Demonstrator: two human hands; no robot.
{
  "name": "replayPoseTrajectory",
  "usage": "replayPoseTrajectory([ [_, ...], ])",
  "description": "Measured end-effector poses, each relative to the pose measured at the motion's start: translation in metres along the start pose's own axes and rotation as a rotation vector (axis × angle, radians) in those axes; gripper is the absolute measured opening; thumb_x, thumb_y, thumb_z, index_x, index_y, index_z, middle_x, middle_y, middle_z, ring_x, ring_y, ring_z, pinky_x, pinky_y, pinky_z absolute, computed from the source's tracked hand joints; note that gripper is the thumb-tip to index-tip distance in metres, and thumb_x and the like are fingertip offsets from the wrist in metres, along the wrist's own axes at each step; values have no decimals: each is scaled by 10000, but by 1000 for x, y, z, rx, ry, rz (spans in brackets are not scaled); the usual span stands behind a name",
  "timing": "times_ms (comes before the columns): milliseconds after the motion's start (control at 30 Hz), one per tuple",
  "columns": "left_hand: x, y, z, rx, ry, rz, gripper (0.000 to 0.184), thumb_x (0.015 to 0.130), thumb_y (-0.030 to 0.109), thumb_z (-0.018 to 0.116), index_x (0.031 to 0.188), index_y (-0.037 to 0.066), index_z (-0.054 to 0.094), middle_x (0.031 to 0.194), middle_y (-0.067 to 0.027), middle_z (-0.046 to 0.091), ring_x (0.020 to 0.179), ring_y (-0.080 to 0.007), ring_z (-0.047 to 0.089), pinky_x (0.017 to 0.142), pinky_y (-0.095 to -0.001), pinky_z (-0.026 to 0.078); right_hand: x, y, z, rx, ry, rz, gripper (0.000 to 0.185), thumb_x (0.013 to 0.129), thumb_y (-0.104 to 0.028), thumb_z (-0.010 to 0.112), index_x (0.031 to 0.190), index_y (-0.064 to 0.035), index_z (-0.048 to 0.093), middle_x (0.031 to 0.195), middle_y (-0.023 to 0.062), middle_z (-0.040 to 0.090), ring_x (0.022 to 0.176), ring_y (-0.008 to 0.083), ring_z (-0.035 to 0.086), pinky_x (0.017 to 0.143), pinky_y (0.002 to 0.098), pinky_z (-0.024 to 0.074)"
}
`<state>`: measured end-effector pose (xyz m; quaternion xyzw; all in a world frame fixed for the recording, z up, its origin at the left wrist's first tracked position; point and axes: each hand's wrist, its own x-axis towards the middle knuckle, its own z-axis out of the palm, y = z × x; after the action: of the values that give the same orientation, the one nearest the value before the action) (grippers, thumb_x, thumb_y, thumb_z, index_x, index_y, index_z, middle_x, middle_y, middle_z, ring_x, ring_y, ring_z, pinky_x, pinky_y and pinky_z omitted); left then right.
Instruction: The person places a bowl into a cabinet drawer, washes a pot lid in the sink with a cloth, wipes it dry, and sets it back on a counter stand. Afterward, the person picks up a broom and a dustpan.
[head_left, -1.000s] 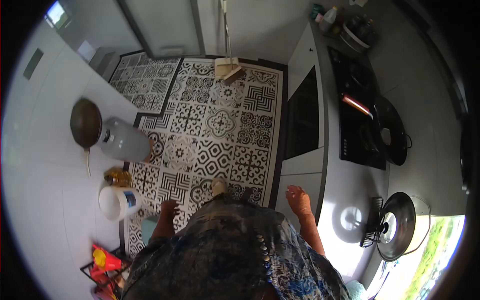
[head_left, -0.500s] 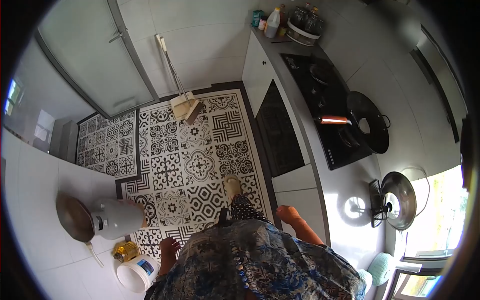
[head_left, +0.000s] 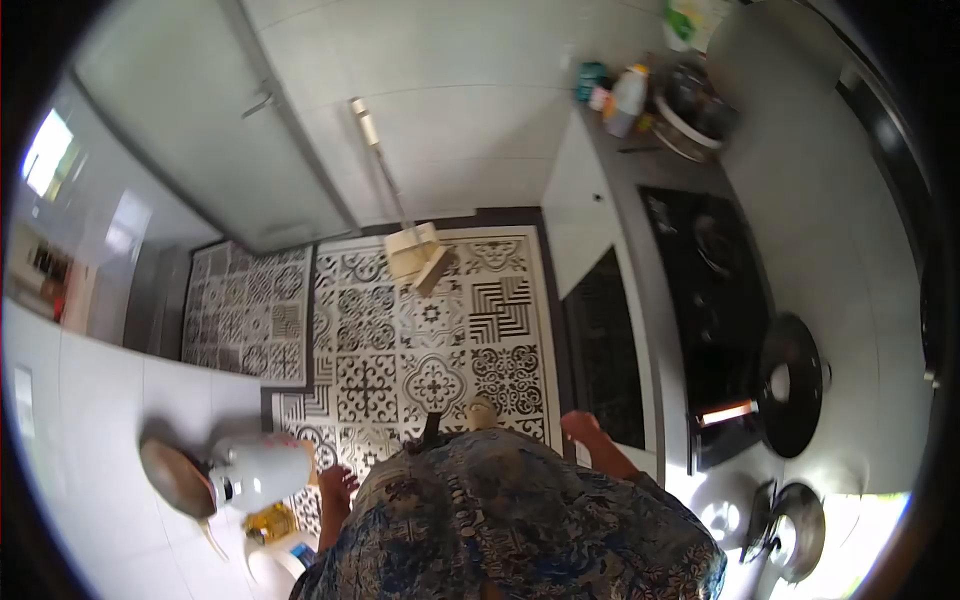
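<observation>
My left hand [head_left: 338, 486] hangs at my left side with its fingers apart and nothing in it. Nearest to it are a pale grey container [head_left: 262, 474] and a bottle of yellow oil [head_left: 270, 522] by the left wall. On the other side, my right hand [head_left: 584, 432] is held low beside the cabinet front, its fingers loosely curled and nothing visible in them. I cannot tell whether it touches the cabinet. Between my hands, the front of my patterned top [head_left: 490, 510] and one shoe [head_left: 481, 411] show.
A broom [head_left: 430, 275] and dustpan [head_left: 402, 257] lean at the far wall, beside a frosted door [head_left: 190, 120]. On the right counter are a black stove [head_left: 710, 280], a wok [head_left: 790, 400] and a round lid [head_left: 803, 530]. A pan [head_left: 178, 476] is at the left wall.
The view has shifted, so the broom, stove and wok appear lower and farther right. My hands stay at my sides, with no object taken or let go.
</observation>
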<state>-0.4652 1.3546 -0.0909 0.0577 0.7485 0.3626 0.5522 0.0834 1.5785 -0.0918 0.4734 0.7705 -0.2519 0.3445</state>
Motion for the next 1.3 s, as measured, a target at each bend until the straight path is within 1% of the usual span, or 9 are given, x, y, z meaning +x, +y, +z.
replayPoseTrajectory([
  [100,-18,52,29,-48,64,-58,129,781,136,465,880,57,489,773,-100,546,602,-225,551,505,-363,474,31,11,-94,903,277,311,191,798,-189,508,885,-58,615,744,48,601,653,163,579,546,315,487],
  [167,-15,78,38,-35,85,-64,167,781,144,467,918,54,497,777,-98,555,582,-224,550,496,-366,477,54,9,-144,1141,361,361,242,822,-215,481,938,-36,595,692,27,589,578,109,558,507,266,471],
  [533,164,79,-48,-473,148,-359,71,779,124,452,806,67,483,693,-79,492,523,-238,494,444,-358,407,164,-82,-246,1219,177,304,277,812,-289,513,892,-39,603,667,48,579,575,123,555,521,273,469],
  [600,157,183,-29,-311,305,-341,65,775,121,452,793,67,483,692,-75,480,523,-235,486,437,-357,406,189,-91,-263,1327,120,284,274,813,-291,511,878,-41,603,657,49,577,570,123,554,521,279,469],
  [700,237,234,-76,-398,-33,-223,94,732,94,497,787,18,503,603,-117,487,510,-269,527,439,-406,432,235,-95,-268,1004,189,134,315,823,-300,489,932,-28,607,710,77,616,636,153,591,587,294,468],
  [767,261,303,-68,-154,196,-206,172,747,138,513,862,10,524,685,-129,529,556,-250,542,437,-360,445,236,-115,-322,1016,358,87,343,823,-316,500,962,-16,593,740,84,620,670,150,594,605,286,468],
  [933,277,455,-4,-125,202,100,252,778,208,516,980,58,501,796,-72,555,611,-184,554,497,-315,463,258,-140,-436,1390,331,100,298,812,-296,539,920,-20,570,729,38,574,641,138,563,548,280,468],
  [1100,271,464,46,-111,-6,8,329,743,132,554,1053,30,518,763,-91,572,620,-190,597,473,-297,476,327,-107,-522,1695,291,-50,294,806,-307,557,933,-43,562,717,31,561,606,116,535,554,242,456],
  [1300,284,458,20,190,121,-178,218,729,118,494,905,0,545,661,-88,543,479,-184,524,380,-303,434,369,-121,-642,1846,368,-87,334,807,-309,565,1029,-62,534,802,24,560,681,118,521,628,272,451],
])
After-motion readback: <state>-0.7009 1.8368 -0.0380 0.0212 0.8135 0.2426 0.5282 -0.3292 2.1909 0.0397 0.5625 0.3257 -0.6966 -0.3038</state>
